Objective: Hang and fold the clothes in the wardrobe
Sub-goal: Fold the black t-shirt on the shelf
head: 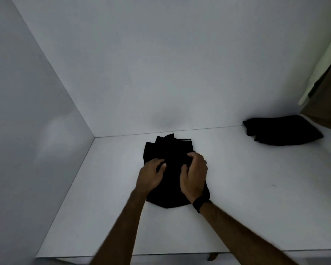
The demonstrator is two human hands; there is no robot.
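Hands, left hand [151,174] and right hand [194,175], fingers [191,155] curled, pinching our half-folded black garment [170,150]; a second folded garment [283,131] lies shelved.

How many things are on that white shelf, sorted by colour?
Black folded garments: 2, one under both hands, one at the far right
Brown hanging garment at the right edge: 1
Black wristband on the right wrist: 1
Total: 4

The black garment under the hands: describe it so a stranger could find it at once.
On the white wardrobe shelf, near the back left corner, lies a folded black garment. Unlike the other black bundle at the far right, both hands rest on it.
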